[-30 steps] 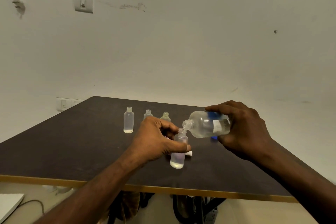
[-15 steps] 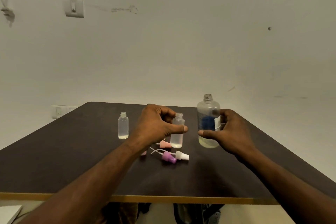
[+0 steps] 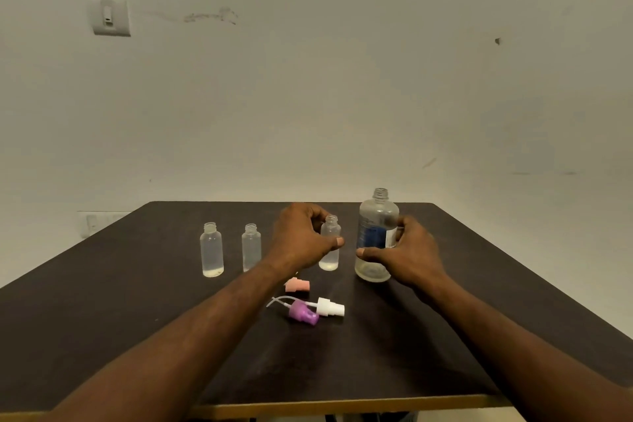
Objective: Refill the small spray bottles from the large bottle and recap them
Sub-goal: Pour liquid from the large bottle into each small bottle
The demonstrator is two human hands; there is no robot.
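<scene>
I am closing my left hand (image 3: 301, 240) around a small bottle (image 3: 330, 243) standing upright, uncapped, toward the desk's (image 3: 137, 301) far edge. My right hand (image 3: 407, 255) is wrapping loosely round the large bottle (image 3: 376, 233), upright just beside it. The spray caps (image 3: 310, 308) are lying toward the near edge, between my forearms, nearer my left.
</scene>
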